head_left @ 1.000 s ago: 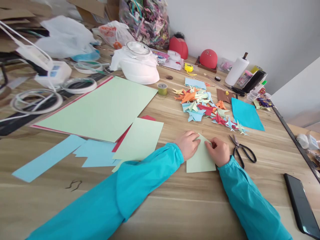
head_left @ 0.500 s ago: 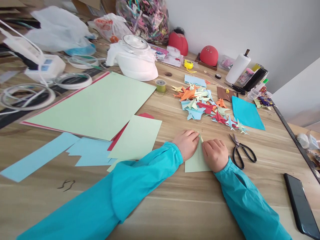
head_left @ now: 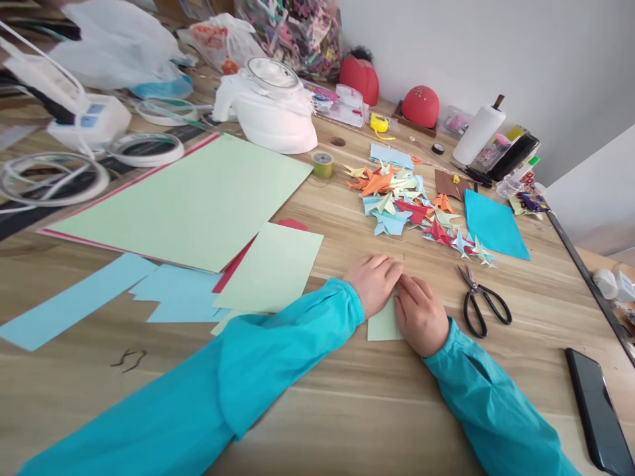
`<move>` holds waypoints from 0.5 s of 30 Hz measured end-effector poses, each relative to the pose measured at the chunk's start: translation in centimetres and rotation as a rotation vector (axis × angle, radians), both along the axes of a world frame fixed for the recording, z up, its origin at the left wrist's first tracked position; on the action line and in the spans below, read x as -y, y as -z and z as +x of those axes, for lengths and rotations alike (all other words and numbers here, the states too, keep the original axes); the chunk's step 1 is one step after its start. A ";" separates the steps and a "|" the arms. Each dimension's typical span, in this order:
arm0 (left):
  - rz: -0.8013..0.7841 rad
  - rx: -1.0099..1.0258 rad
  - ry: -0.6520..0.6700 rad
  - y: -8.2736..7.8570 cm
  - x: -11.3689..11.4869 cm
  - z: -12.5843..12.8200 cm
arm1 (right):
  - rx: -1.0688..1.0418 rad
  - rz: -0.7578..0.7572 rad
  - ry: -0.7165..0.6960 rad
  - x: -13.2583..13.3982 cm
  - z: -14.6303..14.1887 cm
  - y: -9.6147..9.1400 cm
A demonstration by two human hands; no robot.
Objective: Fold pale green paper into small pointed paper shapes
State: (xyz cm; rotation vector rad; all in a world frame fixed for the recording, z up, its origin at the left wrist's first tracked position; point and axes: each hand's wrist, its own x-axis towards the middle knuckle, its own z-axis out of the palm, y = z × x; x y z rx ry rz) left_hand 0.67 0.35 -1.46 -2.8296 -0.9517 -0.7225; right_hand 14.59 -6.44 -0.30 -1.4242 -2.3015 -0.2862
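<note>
My left hand (head_left: pixel 373 283) and my right hand (head_left: pixel 421 313) lie side by side on a small pale green paper (head_left: pixel 383 326) on the wooden table. Both press down on it with fingers laid flat and close together. Most of the paper is hidden under the hands; only its near left corner shows. Both arms wear teal sleeves. Black scissors (head_left: pixel 481 302) lie just right of my right hand.
A pile of folded coloured paper shapes (head_left: pixel 411 211) sits beyond the hands, beside a teal sheet (head_left: pixel 493 225). Large green sheets (head_left: pixel 193 198) and blue strips (head_left: pixel 74 301) lie at the left. A phone (head_left: pixel 598 410) rests at the right edge. Tape rolls, bags and a white appliance crowd the back.
My right hand has slid left across the green paper and flattened onto it, folding it narrower. The upright paper tip between the hands is now pressed down.
</note>
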 end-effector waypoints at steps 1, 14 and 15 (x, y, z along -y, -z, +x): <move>-0.008 -0.001 0.004 0.0 0.0 0.0 | -0.009 -0.006 -0.004 0.1 0.0 0.0; -0.006 0.015 0.001 0.1 -0.1 -0.1 | -0.116 -0.064 -0.038 1.1 1.6 0.1; -0.003 0.021 0.000 0.2 -0.1 -0.1 | -0.119 -0.062 -0.034 1.2 1.6 0.1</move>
